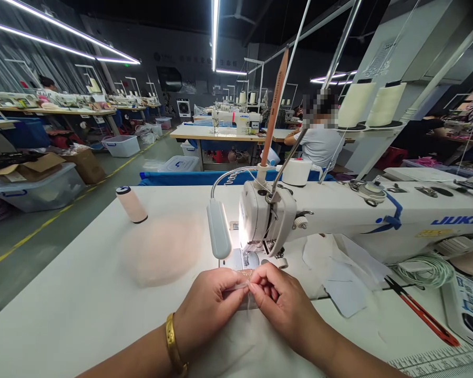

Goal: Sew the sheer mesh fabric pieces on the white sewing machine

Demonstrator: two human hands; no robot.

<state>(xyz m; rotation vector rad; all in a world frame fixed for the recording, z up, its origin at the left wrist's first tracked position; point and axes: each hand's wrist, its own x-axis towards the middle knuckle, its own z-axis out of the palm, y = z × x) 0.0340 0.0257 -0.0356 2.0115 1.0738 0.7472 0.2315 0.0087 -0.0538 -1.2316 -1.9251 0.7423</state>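
One spool (132,205), left of frame; blurred pinkish piece (161,252) beside it. Left hand (211,299), lower centre, pinches sheer fabric (251,303) before the sewing machine (266,220); right hand (281,300) pinches it too. I judge uneven pull could pucker it, a loose pinch drop it. Red tool (425,313), lower right.

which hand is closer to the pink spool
Left. The left hand is to the right of the pink spool and lower in the picture; the right hand is farther right, past the left hand.
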